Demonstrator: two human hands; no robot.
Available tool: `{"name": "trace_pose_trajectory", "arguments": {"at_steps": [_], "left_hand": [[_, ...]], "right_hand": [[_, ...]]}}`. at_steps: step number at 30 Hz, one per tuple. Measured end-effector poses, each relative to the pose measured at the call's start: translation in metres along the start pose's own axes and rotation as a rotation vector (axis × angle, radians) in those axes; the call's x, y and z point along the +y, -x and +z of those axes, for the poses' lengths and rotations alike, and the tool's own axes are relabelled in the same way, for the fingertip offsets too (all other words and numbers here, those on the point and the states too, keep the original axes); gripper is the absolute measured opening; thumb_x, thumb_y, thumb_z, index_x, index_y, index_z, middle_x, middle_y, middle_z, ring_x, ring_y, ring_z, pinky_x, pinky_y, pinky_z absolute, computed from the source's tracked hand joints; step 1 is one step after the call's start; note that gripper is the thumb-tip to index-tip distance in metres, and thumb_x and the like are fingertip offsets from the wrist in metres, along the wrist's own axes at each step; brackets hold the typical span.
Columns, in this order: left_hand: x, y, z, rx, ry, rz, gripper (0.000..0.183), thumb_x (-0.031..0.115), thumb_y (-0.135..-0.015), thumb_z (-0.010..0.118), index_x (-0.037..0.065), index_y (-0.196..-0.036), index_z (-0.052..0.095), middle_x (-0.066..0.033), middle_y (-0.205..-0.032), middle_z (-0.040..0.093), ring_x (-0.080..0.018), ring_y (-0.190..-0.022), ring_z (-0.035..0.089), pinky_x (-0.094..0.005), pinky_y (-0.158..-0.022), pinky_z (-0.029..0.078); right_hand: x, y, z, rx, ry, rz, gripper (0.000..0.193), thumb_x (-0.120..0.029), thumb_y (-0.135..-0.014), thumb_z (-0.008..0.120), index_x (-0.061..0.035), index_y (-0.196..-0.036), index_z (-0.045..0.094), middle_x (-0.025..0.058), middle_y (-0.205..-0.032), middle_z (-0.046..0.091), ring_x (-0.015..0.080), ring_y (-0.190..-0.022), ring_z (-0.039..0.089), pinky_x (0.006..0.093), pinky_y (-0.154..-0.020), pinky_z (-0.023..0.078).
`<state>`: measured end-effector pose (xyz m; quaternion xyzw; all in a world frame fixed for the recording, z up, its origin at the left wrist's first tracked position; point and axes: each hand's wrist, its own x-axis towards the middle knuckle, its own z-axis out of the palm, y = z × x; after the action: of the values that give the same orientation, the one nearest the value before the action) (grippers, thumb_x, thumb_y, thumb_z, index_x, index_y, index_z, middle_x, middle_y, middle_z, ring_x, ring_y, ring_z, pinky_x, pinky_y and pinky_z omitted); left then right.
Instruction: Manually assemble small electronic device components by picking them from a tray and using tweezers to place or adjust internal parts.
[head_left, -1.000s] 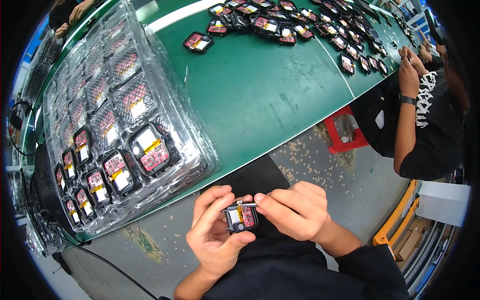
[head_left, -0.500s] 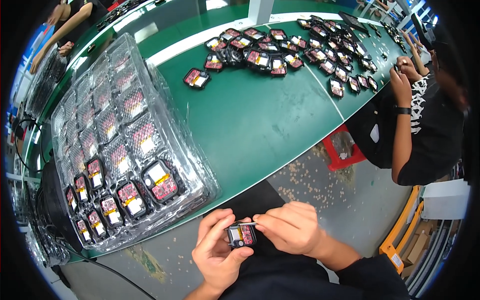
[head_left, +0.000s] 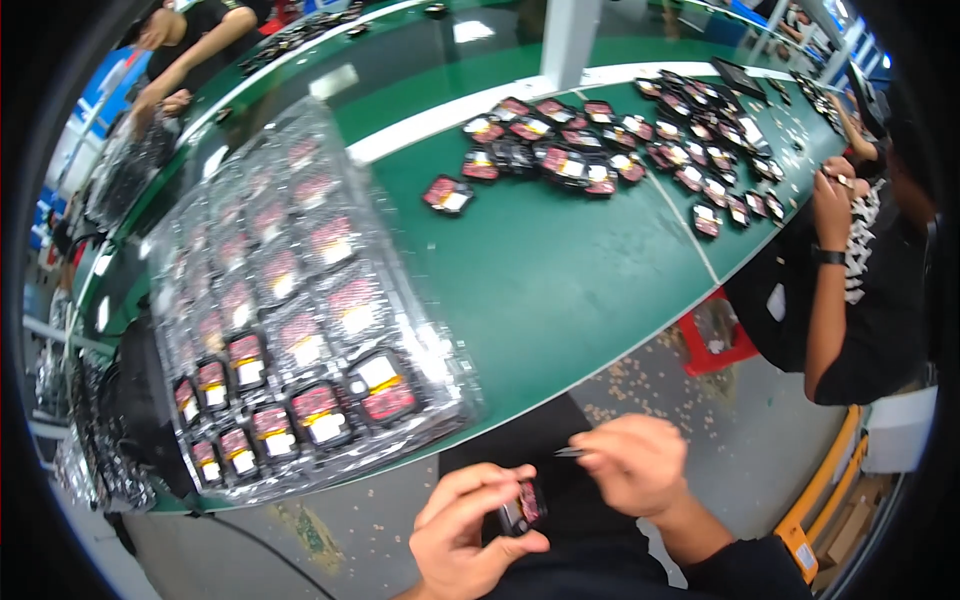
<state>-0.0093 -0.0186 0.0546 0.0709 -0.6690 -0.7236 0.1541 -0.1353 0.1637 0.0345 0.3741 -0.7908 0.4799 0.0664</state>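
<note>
My left hand [head_left: 468, 535] is closed around a small black device housing [head_left: 522, 508], gripped by its edges between thumb and fingers. The housing is tilted, and part of its red circuit board shows. To its right, apart from it, my right hand [head_left: 637, 465] pinches thin metal tweezers [head_left: 569, 452], their pointed end toward the housing. Motion blurs the tips, and the fingers hide the rest. A clear plastic blister tray [head_left: 440, 395] at the left holds several similar housings with red boards, white blocks and yellow strips.
The green table [head_left: 540, 280] carries a pile of open housings [head_left: 565, 165] at the back. A person in a black shirt [head_left: 850, 330] works at the right, near a red stool [head_left: 715, 335]. Another person's arm [head_left: 190, 62] reaches in at far left. Small bits litter the floor [head_left: 660, 395].
My right hand has drawn the tweezers away from the housing to the right. The housing has turned in my left hand. The whole view has shifted, so the table appears lower and further right.
</note>
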Motion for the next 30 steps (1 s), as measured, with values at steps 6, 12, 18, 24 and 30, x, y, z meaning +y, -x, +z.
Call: {"name": "trace_pose_trajectory", "arguments": {"at_steps": [6,12,18,24,30], "left_hand": [[0.060,-0.029,-0.038,0.224,-0.484,0.495,0.059,0.032,-0.071,0.096,-0.001,-0.105,0.061,-0.0196,-0.129,0.053,-0.0342,-0.111,0.067,-0.0451,-0.097,0.058],[0.077,-0.113,-0.047,0.455,-1.134,0.422,0.034,-0.004,-0.066,0.088,0.002,-0.085,0.060,-0.0128,-0.092,0.065,-0.0313,-0.092,0.066,-0.0399,-0.085,0.051],[0.085,-0.118,-0.077,0.381,-1.244,0.243,0.019,-0.006,-0.077,0.076,-0.005,-0.094,0.065,-0.0154,-0.097,0.066,-0.0300,-0.089,0.065,-0.0364,-0.083,0.050],[0.096,-0.116,-0.059,0.111,-1.539,0.376,0.023,0.014,-0.101,0.067,-0.006,-0.109,0.076,-0.0213,-0.113,0.074,-0.0319,-0.108,0.071,-0.0389,-0.092,0.055],[0.100,-0.119,-0.070,-0.011,-1.344,0.228,0.022,0.010,-0.101,0.065,-0.004,-0.115,0.075,-0.0206,-0.127,0.071,-0.0309,-0.115,0.069,-0.0405,-0.097,0.053]], "right_hand": [[0.004,-0.011,-0.010,0.098,0.003,0.070,0.013,-0.008,-0.085,0.080,0.0002,-0.095,0.076,0.0124,-0.082,0.073,0.0244,-0.065,0.069,0.0317,-0.058,0.055],[0.002,-0.006,-0.010,0.115,-0.019,0.042,0.015,-0.009,-0.082,0.081,-0.0004,-0.093,0.075,0.0117,-0.083,0.072,0.0260,-0.067,0.069,0.0336,-0.059,0.055],[0.004,-0.004,-0.008,0.050,-0.168,0.017,0.020,-0.008,-0.085,0.080,-0.0012,-0.102,0.073,0.0107,-0.089,0.071,0.0260,-0.072,0.069,0.0349,-0.061,0.055],[0.014,0.003,-0.014,0.123,-0.129,0.027,0.022,-0.005,-0.085,0.080,0.0012,-0.105,0.074,0.0106,-0.088,0.071,0.0243,-0.071,0.069,0.0338,-0.062,0.055],[0.030,-0.001,-0.023,0.179,-0.103,0.072,0.019,-0.007,-0.087,0.077,-0.0001,-0.104,0.071,0.0111,-0.088,0.069,0.0276,-0.070,0.068,0.0364,-0.060,0.055]]}}
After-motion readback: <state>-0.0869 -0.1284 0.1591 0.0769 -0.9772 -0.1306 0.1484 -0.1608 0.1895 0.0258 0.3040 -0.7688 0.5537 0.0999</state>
